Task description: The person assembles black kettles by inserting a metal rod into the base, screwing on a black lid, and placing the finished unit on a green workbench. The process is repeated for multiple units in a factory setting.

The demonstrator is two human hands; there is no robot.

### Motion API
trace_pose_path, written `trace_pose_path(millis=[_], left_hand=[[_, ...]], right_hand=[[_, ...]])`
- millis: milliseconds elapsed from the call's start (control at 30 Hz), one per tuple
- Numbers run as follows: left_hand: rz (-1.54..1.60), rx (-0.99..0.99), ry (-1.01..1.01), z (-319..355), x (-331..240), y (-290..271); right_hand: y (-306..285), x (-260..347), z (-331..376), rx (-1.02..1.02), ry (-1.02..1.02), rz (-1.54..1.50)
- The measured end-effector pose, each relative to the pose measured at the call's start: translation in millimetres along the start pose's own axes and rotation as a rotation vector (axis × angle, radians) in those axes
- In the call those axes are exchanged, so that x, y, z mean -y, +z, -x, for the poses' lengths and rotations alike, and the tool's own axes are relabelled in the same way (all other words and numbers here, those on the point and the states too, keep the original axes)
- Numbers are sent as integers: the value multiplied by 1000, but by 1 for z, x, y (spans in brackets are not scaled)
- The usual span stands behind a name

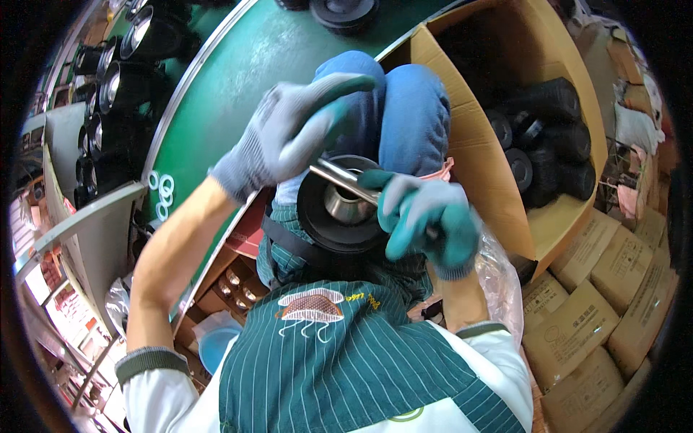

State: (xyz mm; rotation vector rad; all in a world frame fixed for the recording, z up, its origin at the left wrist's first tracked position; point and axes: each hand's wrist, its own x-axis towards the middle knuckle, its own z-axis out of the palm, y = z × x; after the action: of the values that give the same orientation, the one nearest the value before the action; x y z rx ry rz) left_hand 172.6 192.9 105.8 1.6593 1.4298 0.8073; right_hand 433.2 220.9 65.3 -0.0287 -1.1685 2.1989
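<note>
A black round part (312,215) with a shiny metal cone-shaped centre (348,207) sits in my lap, its open side facing up. My right hand (433,225), in a grey and green glove, is closed around a slim metal tool (336,177) with two shiny bars. The bars reach left across the top of the round part; their far ends lie below my left hand. My left hand (292,130), gloved alike, is raised above and left of the part with its index finger stretched out and nothing visible in it. The tool's grip is hidden by my right fingers.
An open cardboard box (469,144) holding several black cylindrical parts stands right. Sealed cartons (574,317) are stacked lower right. White rings (165,186) lie on the green table (216,94). Black shiny-lined vessels (115,86) line the far left; a blue basin (216,346) is low left.
</note>
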Motion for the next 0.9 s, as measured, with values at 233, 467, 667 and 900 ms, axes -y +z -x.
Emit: trace_pose_path(millis=[233,467,667,900], left_hand=[[81,124,323,-62,35,14],[594,302,484,-107,21,85],[-89,-46,587,-96,26,52],[-656,491,-397,-25,-78,-18]], right_hand=[[29,34,-33,575,-58,948],[96,-17,-86,1106,304,1105],[73,4,-86,704,128,1050],[72,0,-62,203,-108,112]])
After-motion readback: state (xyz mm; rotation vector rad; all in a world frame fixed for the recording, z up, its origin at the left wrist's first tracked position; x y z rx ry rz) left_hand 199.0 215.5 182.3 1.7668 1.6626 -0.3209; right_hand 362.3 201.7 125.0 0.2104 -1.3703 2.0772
